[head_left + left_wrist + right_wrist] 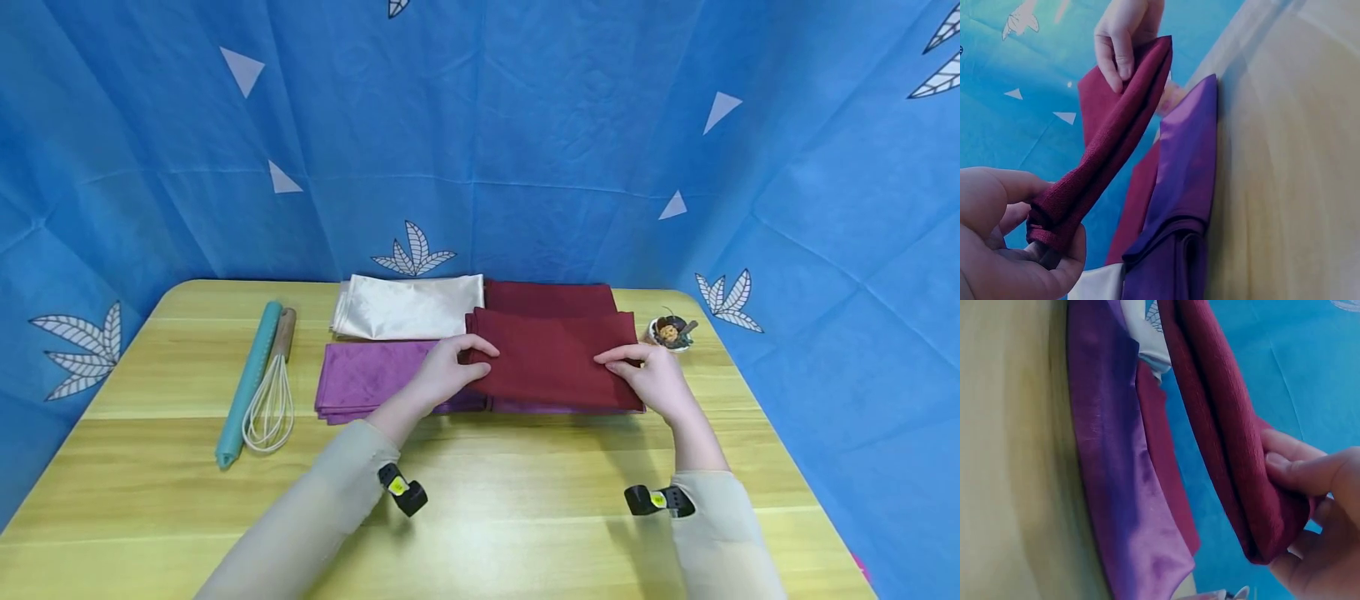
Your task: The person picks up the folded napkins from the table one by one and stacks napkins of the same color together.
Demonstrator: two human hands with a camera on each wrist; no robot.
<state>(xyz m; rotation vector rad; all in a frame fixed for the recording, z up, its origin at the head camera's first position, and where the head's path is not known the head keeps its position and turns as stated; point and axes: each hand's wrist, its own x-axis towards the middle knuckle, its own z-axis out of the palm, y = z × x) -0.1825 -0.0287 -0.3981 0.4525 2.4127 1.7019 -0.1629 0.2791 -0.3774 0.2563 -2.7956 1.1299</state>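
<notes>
Folded maroon cloth [555, 358] held off the wooden table [480, 492] by both short ends, just above purple cloth stack [367, 383]. Left hand [450, 371] pinching left end, thumb over, fingers under; right hand [652, 375] gripping right end same way. Best kept level w/ equal tension both ends, layers squared, edges aligned to purple stack below. Matte, coarse weave, several layers thick, slight sag mid-span. Second maroon cloth [551, 297] behind, cream satin cloth [408, 306] beside it. Further left: whisk [272, 392], teal roll [250, 383]. Small dish [670, 332] near right hand, contents unclear, prob. dried bits.
</notes>
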